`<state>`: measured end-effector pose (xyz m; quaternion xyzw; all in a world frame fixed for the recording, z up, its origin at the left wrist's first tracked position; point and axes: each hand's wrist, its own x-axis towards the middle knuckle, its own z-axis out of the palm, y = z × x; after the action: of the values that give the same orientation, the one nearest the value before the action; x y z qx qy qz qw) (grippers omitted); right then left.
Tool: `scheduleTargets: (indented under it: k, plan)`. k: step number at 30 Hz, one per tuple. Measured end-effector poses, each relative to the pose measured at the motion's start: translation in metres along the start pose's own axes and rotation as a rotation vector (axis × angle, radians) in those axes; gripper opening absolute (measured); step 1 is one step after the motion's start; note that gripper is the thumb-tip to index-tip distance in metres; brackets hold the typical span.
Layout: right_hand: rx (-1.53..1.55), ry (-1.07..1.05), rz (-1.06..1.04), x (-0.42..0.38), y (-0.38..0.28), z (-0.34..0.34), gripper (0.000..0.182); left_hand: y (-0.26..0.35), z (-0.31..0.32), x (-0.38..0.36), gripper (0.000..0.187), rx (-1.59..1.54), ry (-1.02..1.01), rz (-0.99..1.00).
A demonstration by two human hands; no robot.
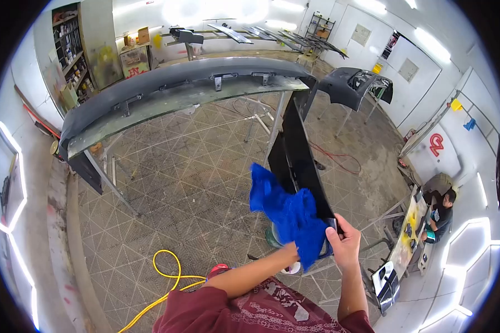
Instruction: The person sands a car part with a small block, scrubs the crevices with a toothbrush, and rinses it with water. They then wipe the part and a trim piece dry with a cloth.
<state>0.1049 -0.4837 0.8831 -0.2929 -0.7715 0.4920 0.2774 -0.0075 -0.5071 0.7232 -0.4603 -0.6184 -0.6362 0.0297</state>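
A long black panel [311,161] stretches away from me, right of the middle. My right hand [344,238] grips its near end, thumb on top and fingers round the edge. A crumpled blue cloth [289,208] lies against the panel's left side and hangs below it. My left hand [292,252] reaches into the cloth; its fingers are hidden under the folds. Beyond, a large grey bumper [178,71] rests on a metal stand [272,125].
A yellow hose [172,291] curls on the patterned floor at lower left. A red hose [339,155] lies beyond the panel. Another dark bumper [344,86] stands at back right. A person [440,213] sits beside a paint-stained bench [408,227] at right.
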Motion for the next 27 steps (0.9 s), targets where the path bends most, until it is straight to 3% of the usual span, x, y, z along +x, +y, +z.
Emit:
scheduleTargets:
  k: [4,7,11,14,16,17,18,20,21,23,25,27]
  plan:
    - [0.028,0.037,-0.100,-0.007,0.000,-0.022,0.037,-0.031,-0.046,0.096,0.032,0.030,0.096,0.020]
    - [-0.049,0.071,-0.194,-0.015,0.004,-0.049,0.035,-0.052,-0.091,0.160,0.036,-0.089,0.017,-0.055]
    - [0.031,0.095,-0.237,-0.022,0.016,-0.062,0.046,-0.038,-0.113,0.179,0.041,-0.100,-0.086,-0.077]
    - [0.123,0.146,-0.200,-0.028,0.019,-0.057,0.046,-0.019,-0.123,0.182,0.041,0.063,-0.107,-0.026]
    - [0.054,0.212,-0.272,-0.034,0.028,-0.056,0.046,-0.012,-0.127,0.177,0.041,0.457,-0.085,0.203]
    - [0.053,0.211,-0.272,-0.035,0.029,-0.057,0.046,-0.027,-0.115,0.177,0.041,0.456,-0.085,0.201]
    - [0.063,0.218,-0.290,-0.037,0.027,-0.056,0.043,-0.053,-0.093,0.176,0.041,-0.445,-0.037,0.031]
    - [0.071,0.226,-0.308,-0.042,0.021,-0.055,0.041,-0.056,-0.087,0.176,0.041,-1.344,0.019,-0.156]
    - [-0.044,0.203,-0.304,-0.045,0.017,-0.055,0.037,-0.035,-0.101,0.177,0.040,-0.440,0.181,0.087]
    - [-0.163,0.177,-0.303,-0.048,0.016,-0.052,0.034,-0.028,-0.109,0.181,0.040,0.475,0.314,0.298]
    - [-0.189,0.346,-0.336,-0.051,0.024,-0.042,0.029,-0.022,-0.117,0.193,0.040,-0.153,0.161,0.148]
    - [-0.231,0.398,-0.357,-0.050,0.031,-0.041,0.027,0.021,-0.146,0.203,0.039,0.028,0.045,0.044]
